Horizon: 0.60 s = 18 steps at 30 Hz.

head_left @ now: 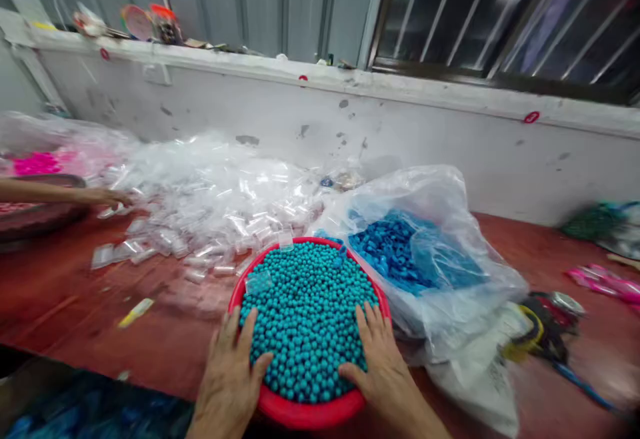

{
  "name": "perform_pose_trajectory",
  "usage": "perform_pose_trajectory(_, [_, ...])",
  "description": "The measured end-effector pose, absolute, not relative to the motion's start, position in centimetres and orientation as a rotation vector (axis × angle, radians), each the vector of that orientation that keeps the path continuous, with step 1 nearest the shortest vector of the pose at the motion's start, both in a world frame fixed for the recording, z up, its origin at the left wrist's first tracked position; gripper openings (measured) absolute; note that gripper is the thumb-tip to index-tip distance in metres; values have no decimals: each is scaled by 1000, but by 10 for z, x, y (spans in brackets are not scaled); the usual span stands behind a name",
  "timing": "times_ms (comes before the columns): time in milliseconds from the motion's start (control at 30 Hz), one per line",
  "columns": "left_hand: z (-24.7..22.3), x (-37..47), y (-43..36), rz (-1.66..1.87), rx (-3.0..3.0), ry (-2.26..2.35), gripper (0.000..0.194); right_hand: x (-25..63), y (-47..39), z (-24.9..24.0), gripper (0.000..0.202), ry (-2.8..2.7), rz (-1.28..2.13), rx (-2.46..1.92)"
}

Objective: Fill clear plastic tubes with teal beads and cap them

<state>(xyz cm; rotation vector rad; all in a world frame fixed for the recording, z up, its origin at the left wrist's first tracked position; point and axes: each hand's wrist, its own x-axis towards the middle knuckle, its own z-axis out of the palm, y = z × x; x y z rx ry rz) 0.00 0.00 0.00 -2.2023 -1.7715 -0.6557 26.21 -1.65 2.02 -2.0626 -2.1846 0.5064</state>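
Note:
A red round basin (305,413) heaped with several small teal balls (307,312) sits at the near edge of the red table (90,292). My left hand (231,372) lies flat on the basin's left rim, fingers spread over the balls. My right hand (381,362) rests on the right rim the same way, thumb on the balls. Neither hand grips anything. Two small clear bags lie on top of the balls at the far side.
A clear plastic bag of blue pieces (405,252) lies right of the basin. A pile of small clear bags (210,199) spreads behind it. Another person's arm (55,192) reaches in from the left. Pink items (35,163) and clutter (545,319) lie at the sides.

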Motion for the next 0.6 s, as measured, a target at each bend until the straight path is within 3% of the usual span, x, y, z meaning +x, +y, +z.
perform_pose_trajectory(200, [14,31,26,-314,-2327,-1926,53,231,7,33,77,-2242,631,-1835])
perform_pose_trajectory(433, [28,40,42,-349,-2671,-1898,44,213,39,52,80,-2450,823,-1459])
perform_pose_trajectory(600, [56,37,54,-581,-2787,-1826,38,222,52,79,50,-2534,615,-1306])
